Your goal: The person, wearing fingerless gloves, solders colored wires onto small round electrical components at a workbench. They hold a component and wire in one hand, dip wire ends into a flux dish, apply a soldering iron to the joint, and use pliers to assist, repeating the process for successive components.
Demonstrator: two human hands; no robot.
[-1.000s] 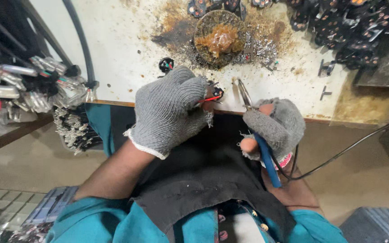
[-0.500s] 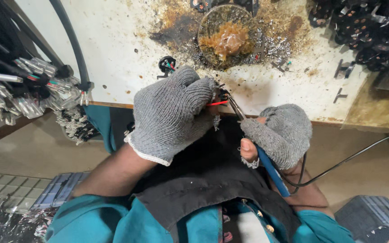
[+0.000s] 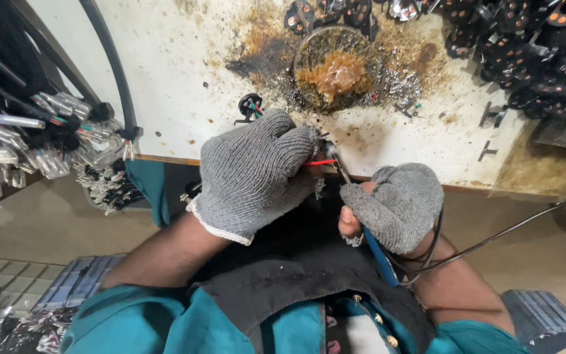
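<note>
At bench edge, left hand [image 3: 253, 172] still pinches red wire [image 3: 321, 162]; right hand [image 3: 397, 204] keeps gripping soldering iron [image 3: 369, 237].

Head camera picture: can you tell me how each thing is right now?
left hand: gloved, closed on a small red-wired part.
right hand: gloved, gripping blue-handled soldering iron, tip at the part.
round tin: open, brown residue inside.
worktable: stained, scorched.

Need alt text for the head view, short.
Seen from above, a gloved left hand pinches a red wire while the gloved right hand brings a blue-handled soldering iron to it, at a stained white workbench edge.
</note>
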